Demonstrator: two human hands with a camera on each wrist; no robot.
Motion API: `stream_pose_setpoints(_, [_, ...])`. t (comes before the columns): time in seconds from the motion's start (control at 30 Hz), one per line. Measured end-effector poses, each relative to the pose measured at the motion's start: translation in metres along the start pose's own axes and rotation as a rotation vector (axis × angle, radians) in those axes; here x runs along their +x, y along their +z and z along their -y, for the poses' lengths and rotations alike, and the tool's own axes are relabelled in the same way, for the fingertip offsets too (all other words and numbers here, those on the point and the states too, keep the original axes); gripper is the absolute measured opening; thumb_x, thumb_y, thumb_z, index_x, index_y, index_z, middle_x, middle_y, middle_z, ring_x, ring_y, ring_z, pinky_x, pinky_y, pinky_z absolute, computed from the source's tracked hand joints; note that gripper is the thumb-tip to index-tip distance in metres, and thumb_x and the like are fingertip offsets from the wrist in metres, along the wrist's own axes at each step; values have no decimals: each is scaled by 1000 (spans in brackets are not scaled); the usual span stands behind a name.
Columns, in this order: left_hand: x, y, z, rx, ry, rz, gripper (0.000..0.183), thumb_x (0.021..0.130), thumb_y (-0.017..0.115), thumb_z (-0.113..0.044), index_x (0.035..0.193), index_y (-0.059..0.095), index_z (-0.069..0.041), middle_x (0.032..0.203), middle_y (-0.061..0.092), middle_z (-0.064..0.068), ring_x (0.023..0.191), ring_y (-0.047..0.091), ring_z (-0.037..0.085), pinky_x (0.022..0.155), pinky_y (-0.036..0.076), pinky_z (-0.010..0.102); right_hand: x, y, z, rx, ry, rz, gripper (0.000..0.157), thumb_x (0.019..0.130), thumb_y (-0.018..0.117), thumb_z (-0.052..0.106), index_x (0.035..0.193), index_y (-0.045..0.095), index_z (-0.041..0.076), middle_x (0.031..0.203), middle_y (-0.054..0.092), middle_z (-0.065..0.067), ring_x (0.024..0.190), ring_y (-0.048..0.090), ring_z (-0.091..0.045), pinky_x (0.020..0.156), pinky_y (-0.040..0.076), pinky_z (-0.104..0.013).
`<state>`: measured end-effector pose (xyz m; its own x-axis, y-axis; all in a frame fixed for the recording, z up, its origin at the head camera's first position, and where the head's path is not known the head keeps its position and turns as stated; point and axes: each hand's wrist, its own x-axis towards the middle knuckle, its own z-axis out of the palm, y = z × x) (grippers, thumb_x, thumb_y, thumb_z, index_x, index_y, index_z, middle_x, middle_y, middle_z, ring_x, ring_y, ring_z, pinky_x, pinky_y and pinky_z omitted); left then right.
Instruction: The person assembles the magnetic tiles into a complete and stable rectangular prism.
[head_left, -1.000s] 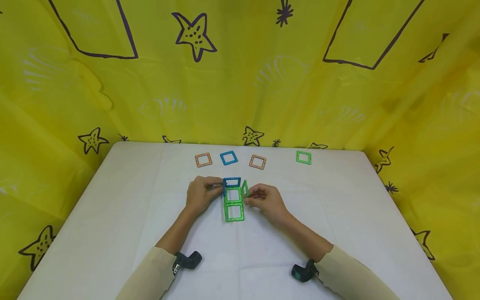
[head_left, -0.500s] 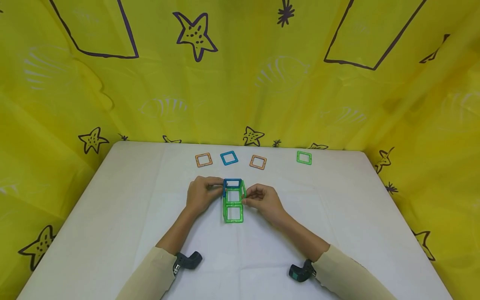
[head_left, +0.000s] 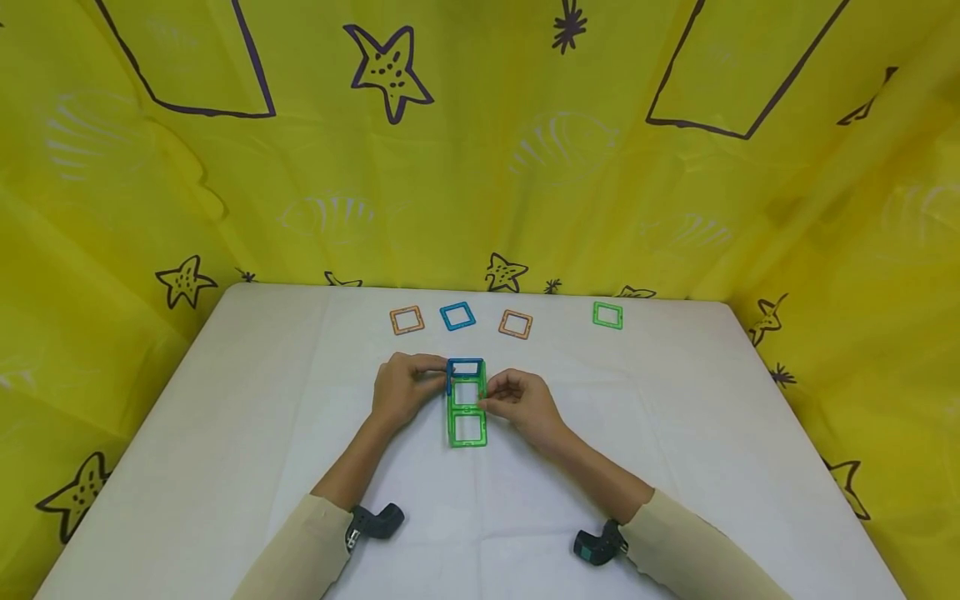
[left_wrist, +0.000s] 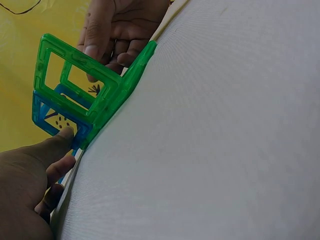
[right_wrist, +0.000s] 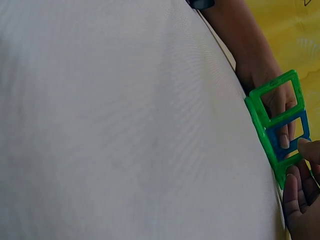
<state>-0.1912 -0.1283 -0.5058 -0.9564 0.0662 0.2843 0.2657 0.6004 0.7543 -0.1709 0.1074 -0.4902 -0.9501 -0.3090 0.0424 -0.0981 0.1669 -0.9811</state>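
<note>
Two green square tiles (head_left: 467, 427) lie flat in a row on the white table (head_left: 262, 433). At the far one's edges stand a blue tile (head_left: 465, 366) at the back, another blue tile (head_left: 448, 379) on the left and a green tile (head_left: 483, 383) on the right. My left hand (head_left: 438, 371) pinches the left blue tile (left_wrist: 55, 115) with thumb and fingers. My right hand (head_left: 491, 396) pinches the upright green tile (left_wrist: 75, 75), which stands against the flat row. In the right wrist view the green tile (right_wrist: 277, 100) and blue tile (right_wrist: 290, 132) stand in front of the left hand (right_wrist: 265, 80).
Several loose square tiles lie in a row near the table's far edge: orange (head_left: 407, 320), blue (head_left: 457, 316), orange (head_left: 515, 324), green (head_left: 607, 315). A yellow starfish-print curtain (head_left: 480, 167) encloses the table on three sides.
My right hand moved left with the green tile and stood it upright against the right edge of the flat tile. The left hand stayed on the blue tile.
</note>
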Motion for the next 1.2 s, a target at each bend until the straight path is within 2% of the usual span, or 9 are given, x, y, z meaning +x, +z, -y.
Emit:
stream_pose_setpoints(0.43, [0,0,0,-2,1,12,14,88,87,-18,102,86,-14,106,80,-1,113,73,24,99,54,46,-2,4,2,-9,19,-23,19,85,84,-7,96,69,-6,89,69,-7,77,63,-18,68,53,-19])
stream_pose_setpoints(1.0, [-1,-1,-1,-2,-9,20,14,88,87,-18,102,86,-15,106,80,-2,114,72,23,99,53,46,-4,3,1,-50,8,-14,18,86,81,-8,100,69,-7,91,70,-6,84,64,-19,68,53,-19])
stream_pose_setpoints(1.2, [-1,-1,-1,-4,-9,23,15,88,87,-19,102,86,-15,107,80,-2,114,72,23,100,52,46,-2,4,1,-80,27,-11,16,85,78,-14,97,68,-10,90,70,-12,84,64,-23,68,52,-18])
